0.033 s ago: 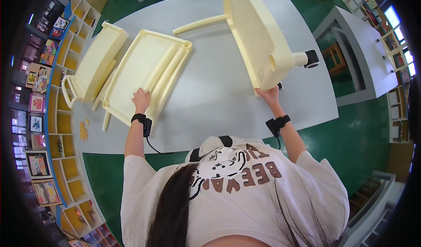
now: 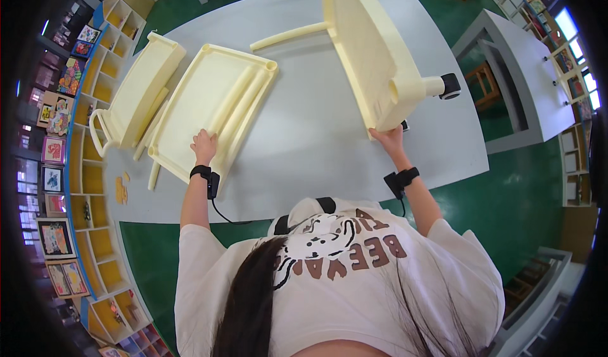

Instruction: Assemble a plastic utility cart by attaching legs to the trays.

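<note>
Right hand point(image 2: 387, 139) gripping lower edge of upright cream plastic panel point(image 2: 367, 46); left hand point(image 2: 204, 146) pressed flat, fingers spread, on shallow cream plastic tray point(image 2: 196, 97) lying on grey table point(image 2: 316, 135).

**Open worktop between two plastic parts**

A broad bare stretch of the grey worktop point(image 2: 316, 135) lies between the flat cream tray panel point(image 2: 209, 103) on the left and the upright cream seat panel point(image 2: 373, 59) on the right. A loose cream leg point(image 2: 288, 37) lies across its far end. A second cream part point(image 2: 136, 91) crowds the left edge.
</note>
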